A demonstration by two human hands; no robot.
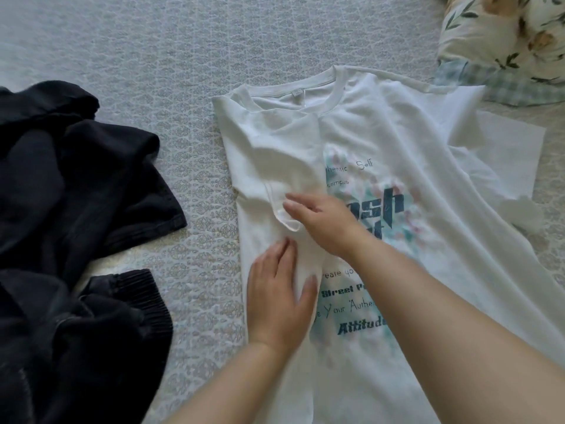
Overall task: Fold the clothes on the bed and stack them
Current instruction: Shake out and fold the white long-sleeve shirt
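Your flat, open left hand (279, 296) and right hand (321, 220) press the soft, limp white T-shirt (428, 240); take hold at its unfolded sleeve.

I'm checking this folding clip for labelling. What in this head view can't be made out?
- Print on the white T-shirt: the middle words are covered by the right hand and forearm, and the left part by the folded-over sleeve.
- T-shirt hem: cut off by the bottom edge.
- Black clothes: crumpled and cropped at the left edge, so the number and type of garments are unclear.
- Floral pillow: cut off at the top right corner.
- Collar label: too small to read.
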